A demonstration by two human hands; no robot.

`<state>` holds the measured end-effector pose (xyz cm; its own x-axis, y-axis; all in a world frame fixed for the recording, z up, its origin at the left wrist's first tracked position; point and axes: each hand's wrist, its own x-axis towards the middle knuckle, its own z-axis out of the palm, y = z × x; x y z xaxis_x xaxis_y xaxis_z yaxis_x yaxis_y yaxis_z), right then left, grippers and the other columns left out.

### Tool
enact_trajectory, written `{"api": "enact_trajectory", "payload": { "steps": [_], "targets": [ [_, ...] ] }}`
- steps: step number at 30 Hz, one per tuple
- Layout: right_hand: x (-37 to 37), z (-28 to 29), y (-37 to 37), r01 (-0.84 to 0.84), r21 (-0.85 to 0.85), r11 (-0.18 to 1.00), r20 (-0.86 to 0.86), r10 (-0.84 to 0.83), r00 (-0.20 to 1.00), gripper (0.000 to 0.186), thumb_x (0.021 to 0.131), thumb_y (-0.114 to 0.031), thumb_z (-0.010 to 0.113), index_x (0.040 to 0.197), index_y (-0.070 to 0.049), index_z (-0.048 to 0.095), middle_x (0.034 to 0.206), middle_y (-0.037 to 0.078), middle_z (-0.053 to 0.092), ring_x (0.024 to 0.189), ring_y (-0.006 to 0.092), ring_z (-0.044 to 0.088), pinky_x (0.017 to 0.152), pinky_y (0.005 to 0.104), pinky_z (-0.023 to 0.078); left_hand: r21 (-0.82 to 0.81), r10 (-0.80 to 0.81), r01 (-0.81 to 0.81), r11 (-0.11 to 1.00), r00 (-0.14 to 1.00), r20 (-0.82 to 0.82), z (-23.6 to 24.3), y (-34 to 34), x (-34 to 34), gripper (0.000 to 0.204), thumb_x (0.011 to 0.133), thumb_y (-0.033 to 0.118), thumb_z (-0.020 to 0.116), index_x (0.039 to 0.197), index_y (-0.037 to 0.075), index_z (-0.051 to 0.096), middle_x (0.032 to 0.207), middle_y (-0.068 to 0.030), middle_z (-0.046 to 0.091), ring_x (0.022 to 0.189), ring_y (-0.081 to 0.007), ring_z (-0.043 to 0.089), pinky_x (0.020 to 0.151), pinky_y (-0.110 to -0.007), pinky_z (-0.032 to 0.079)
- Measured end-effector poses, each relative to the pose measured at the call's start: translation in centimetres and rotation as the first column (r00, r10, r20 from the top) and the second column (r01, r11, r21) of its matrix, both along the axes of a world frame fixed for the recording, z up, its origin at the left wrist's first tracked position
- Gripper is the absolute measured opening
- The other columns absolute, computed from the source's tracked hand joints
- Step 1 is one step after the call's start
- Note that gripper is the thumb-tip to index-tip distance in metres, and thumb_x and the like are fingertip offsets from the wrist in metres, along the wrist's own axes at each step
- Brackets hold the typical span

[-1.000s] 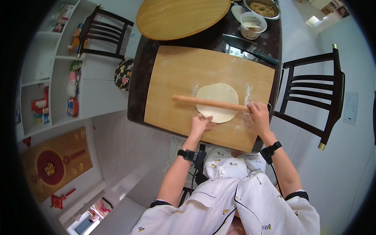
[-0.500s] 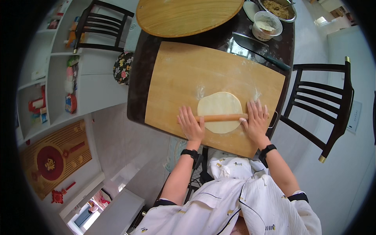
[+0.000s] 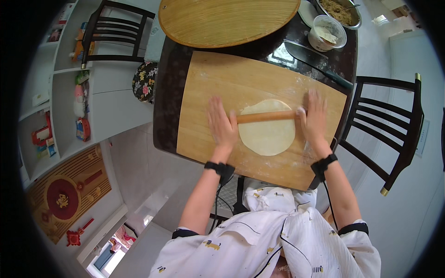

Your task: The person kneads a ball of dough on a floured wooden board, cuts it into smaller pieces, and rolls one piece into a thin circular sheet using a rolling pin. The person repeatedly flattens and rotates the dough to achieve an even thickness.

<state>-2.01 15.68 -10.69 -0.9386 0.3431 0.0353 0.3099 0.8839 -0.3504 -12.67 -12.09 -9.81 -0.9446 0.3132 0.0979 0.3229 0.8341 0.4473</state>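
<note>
rolling pin: slim brown wooden rolling pin (image 3: 265,117) has been shifted to the upper half of flat round cream dough sheet (image 3: 267,137); pressure seems moved there.
dough: laid on tan wooden board (image 3: 206,78).
left hand (image 3: 222,124): fingers extended, laid over pin's left end.
right hand (image 3: 316,119): likewise, right end.

At three o'clock, a dark slatted chair (image 3: 415,127) with gold-coloured tips is seen. Toward half past ten, a second chair (image 3: 116,58) is placed, and at ten a floral round seat (image 3: 145,82). At half past nine, white shelving (image 3: 51,97) is stocked with packages (image 3: 83,129), seen too poorly to be identified. At eight, a wooden panel (image 3: 90,185) is shown beside a red ornament (image 3: 73,238).
</note>
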Motion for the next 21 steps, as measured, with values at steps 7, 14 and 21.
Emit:
{"api": "enact_trajectory", "payload": {
  "steps": [7, 14, 21],
  "targets": [
    [-6.0, 0.8, 0.8, 0.029, 0.229, 0.973, -0.005, -0.028, 1.0, 0.064, 0.096, -0.04, 0.052, 0.144, -0.002, 0.038, 0.151, 0.015, 0.039, 0.144, 0.0289, 0.03, 0.118, 0.0484, 0.019, -0.194, -0.071, 0.05, 0.98, 0.992, -0.105, -0.3, 3.1, -5.7, 0.061, 0.094, 0.029, 0.052, 0.144, -0.003, 0.037, 0.152, -0.0204, 0.035, 0.144, -0.0348, 0.028, 0.118, -0.048, 0.02],
    [-7.8, -1.1, 2.1, -0.028, 0.133, 0.991, -0.14, 0.047, 0.989, 0.06, 0.095, -0.04, 0.053, 0.143, -0.005, 0.041, 0.149, 0.015, 0.042, 0.141, 0.0311, 0.033, 0.117, 0.0484, 0.023, 0.189, 0.028, 0.0, 0.982, 0.989, -0.146, 0.1, 3.0, -7.3, 0.04, 0.093, 0.018, 0.055, 0.128, 0.0, 0.049, 0.128, -0.0193, 0.054, 0.125, -0.0354, 0.045, 0.105, -0.047, 0.034],
    [4.2, 1.7, -1.7, -0.255, -0.056, 0.965, -0.022, 0.254, 0.967, 0.044, 0.086, -0.02, 0.065, 0.126, -0.007, 0.052, 0.126, 0.015, 0.053, 0.121, 0.0342, 0.047, 0.1, 0.0464, 0.038, 0.213, 0.25, -0.428, 0.878, 0.79, 0.56, -0.6, -1.1, 8.3, 0.038, 0.086, 0.014, 0.069, 0.116, -0.001, 0.051, 0.101, -0.0122, 0.062, 0.091, -0.0253, 0.061, 0.08, -0.038, 0.049]
  ]
}}
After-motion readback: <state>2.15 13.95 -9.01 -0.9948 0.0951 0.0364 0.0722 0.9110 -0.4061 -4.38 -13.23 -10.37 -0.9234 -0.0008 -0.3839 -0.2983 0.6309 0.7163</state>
